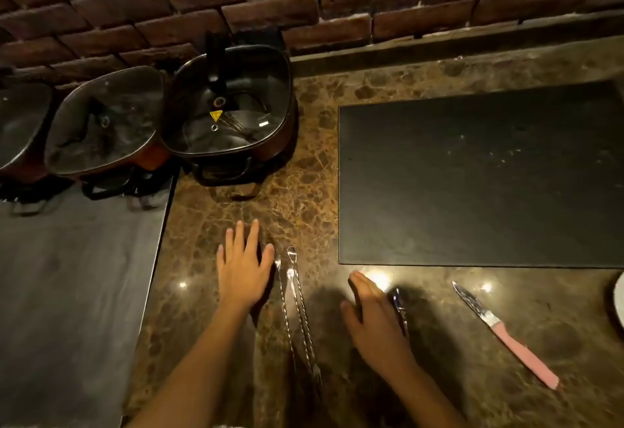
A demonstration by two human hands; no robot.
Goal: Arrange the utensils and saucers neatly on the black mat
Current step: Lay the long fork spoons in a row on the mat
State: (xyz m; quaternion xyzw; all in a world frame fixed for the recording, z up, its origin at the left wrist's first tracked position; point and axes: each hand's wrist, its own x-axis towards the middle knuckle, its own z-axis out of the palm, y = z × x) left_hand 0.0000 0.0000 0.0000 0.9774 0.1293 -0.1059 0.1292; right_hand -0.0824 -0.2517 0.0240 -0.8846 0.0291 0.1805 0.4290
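Left hand (243,270) lies flat and spread on the marble tabletop (304,171), fingers extended, grasping nothing; its index finger sits just beside the bowl ends of the twisted-handle spoons (297,306). Right hand (373,318) is lowered over a dark-handled metal utensil (399,306), fingers curved and touching it along one side. Whether a closed grip is formed cannot be told, since the palm hides the contact. Utensil type also unclear; only a glossy tip and part of the shaft show.

Task items, positions: two or three long spoons lie side by side between the hands, handles toward the person. A pink-handled knife (506,334) lies diagonally to the right, well apart from the right hand. A sliver of white saucer (619,299) shows at the right frame edge. The black mat (479,177) carries nothing; its near edge runs just beyond the right hand's fingertips.

Off to the left rear: lidded square electric pots (233,113), not part of the task.

Judgement: step in hand is the first pickup, with no item placed yet. Task at its start.

Next move calls for: securing the utensil under the right hand, lifting it clear of the tabletop, carrying it over the mat's near edge and laying it parallel to a mat side. The polished tabletop may make thin handles slide; a pinch from the side seems advisable.
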